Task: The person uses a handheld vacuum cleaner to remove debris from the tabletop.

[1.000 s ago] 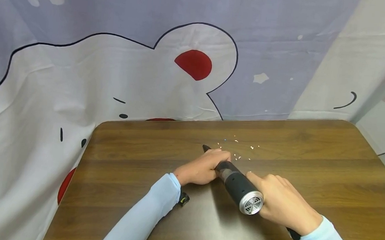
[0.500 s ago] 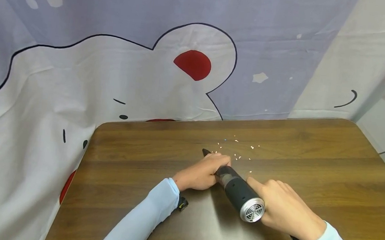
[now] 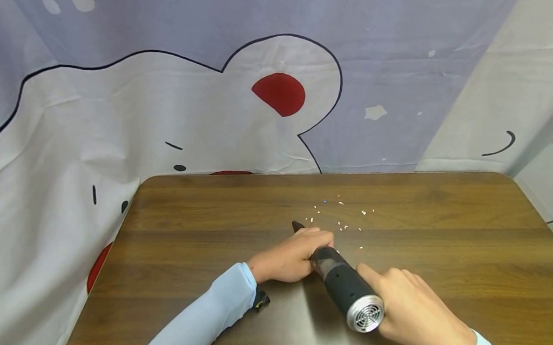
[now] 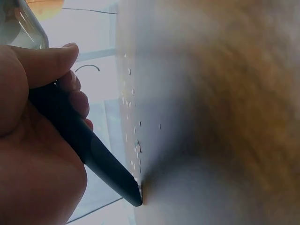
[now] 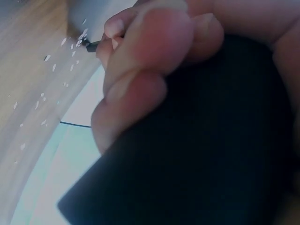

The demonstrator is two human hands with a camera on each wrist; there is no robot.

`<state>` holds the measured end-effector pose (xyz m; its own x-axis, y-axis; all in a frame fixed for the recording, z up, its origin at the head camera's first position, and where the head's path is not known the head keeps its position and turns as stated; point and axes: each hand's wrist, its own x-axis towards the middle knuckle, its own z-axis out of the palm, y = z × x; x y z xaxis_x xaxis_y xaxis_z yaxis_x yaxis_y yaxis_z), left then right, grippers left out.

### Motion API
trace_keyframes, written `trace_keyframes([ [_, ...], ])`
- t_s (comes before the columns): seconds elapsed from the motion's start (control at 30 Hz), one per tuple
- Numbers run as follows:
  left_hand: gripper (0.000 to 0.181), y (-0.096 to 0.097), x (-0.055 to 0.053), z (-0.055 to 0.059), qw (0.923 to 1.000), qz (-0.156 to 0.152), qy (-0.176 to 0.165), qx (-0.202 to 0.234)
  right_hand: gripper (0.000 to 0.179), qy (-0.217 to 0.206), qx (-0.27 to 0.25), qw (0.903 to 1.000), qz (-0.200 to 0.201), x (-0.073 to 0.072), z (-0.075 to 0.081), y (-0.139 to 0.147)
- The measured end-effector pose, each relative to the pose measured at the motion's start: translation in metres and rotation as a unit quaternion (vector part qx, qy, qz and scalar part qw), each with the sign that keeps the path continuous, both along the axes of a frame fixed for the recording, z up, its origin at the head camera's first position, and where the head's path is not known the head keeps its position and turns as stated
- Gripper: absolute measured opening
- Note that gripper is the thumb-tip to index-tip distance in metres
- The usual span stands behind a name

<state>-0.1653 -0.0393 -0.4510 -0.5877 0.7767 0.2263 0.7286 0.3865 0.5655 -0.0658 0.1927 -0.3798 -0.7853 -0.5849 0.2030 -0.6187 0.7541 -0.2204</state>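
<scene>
Brown tabletop (image 3: 470,247) stretches wide, its far edge (image 3: 354,174) well beyond both hands (image 3: 291,256) (image 3: 416,313) gripping a handheld vacuum (image 3: 347,287).

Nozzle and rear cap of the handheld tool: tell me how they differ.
Colour: the nozzle is black; the rear cap is silver.
Shape: the nozzle is long and narrow; the rear cap is broad and round, with vent slots.
Pose: the nozzle slants down to the table, its tip near the pale bits; the rear cap is raised, facing the head camera.
Shared: both belong to one tool, at opposite ends.
</scene>
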Motion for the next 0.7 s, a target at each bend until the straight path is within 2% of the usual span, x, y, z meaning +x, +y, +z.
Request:
trace_keyframes([
  [0.27,0.037,0.001,0.009,0.0,0.9999,-0.005,0.007,0.007,0.037,0.009,0.0,0.9999,0.009,0.007,0.003,0.0],
  [0.5,0.036,0.0,0.017,0.001,0.9998,-0.007,0.006,0.016,0.04,-0.013,0.0,0.9999,0.009,0.016,0.006,-0.001],
  [0.7,0.036,0.0,0.025,0.001,0.9996,-0.008,0.009,0.025,0.039,-0.011,-0.006,0.9998,0.014,0.023,0.011,-0.001],
])
